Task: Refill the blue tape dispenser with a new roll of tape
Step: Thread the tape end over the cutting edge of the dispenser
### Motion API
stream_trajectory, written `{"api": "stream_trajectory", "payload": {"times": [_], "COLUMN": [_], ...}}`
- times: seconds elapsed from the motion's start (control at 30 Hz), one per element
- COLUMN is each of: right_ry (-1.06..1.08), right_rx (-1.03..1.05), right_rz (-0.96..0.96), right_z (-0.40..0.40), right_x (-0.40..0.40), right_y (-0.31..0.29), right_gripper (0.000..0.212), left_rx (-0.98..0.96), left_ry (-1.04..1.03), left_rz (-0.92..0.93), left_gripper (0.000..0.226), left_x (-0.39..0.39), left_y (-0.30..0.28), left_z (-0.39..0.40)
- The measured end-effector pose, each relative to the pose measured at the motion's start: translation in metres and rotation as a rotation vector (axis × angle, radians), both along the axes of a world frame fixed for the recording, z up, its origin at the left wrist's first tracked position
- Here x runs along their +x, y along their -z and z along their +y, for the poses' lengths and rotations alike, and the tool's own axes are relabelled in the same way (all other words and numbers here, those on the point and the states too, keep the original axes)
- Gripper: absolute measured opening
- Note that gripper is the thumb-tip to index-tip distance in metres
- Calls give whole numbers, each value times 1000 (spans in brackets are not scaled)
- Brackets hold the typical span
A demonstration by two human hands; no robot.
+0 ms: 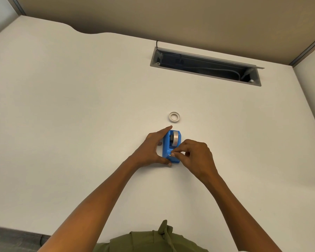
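Your right hand (195,157) pinches narrowly at the cutter end of the blue tape dispenser (171,148) — likely on the tape's end, though that's too small to tell. Your left hand (151,150) cups the dispenser's 9 o'clock side, bracing it. A roll (175,137) sits inside; a ring (174,117) lies at 12 o'clock. Pull askew and the tape may tear or stick to itself.

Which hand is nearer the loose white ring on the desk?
Left. The left hand reaches up the blue dispenser's side, its fingertips just short of the white ring; the right hand pinches at the dispenser's near end, farther away.
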State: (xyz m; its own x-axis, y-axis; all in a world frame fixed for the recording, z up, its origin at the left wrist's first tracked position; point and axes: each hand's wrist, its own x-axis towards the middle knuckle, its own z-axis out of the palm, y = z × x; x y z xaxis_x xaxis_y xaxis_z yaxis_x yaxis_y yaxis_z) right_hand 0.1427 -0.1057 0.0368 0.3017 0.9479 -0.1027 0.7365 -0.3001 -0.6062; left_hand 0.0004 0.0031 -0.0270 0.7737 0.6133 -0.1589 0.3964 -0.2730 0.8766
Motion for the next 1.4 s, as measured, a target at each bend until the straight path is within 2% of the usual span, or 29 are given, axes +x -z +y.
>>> {"api": "stream_trajectory", "payload": {"times": [0.23,0.43,0.6,0.7,0.8,1.03,1.4], "right_ry": [-63,-34,42,-28,-31,-43,-15], "right_rx": [-24,10,170,291,411,601,669], "right_rz": [-194,-129,-92,-274,-459,-622,-780], "right_z": [3,1,-3,-12,-22,-28,-29], "right_x": [-7,-7,-13,-22,-25,-22,-21], "right_y": [3,2,-2,3,17,40,55], "right_gripper": [12,15,13,8,12,11,12], "left_rx": [-11,-3,-4,13,18,16,15], "left_ry": [7,16,12,8,7,1,-15], "left_rz": [-26,-25,-21,-26,-14,19,69], "left_gripper": [110,110,108,108,106,105,105], "left_x": [0,0,0,0,0,0,-1], "left_y": [0,1,0,1,-1,-1,-3], "left_z": [0,1,1,1,0,0,-1]}}
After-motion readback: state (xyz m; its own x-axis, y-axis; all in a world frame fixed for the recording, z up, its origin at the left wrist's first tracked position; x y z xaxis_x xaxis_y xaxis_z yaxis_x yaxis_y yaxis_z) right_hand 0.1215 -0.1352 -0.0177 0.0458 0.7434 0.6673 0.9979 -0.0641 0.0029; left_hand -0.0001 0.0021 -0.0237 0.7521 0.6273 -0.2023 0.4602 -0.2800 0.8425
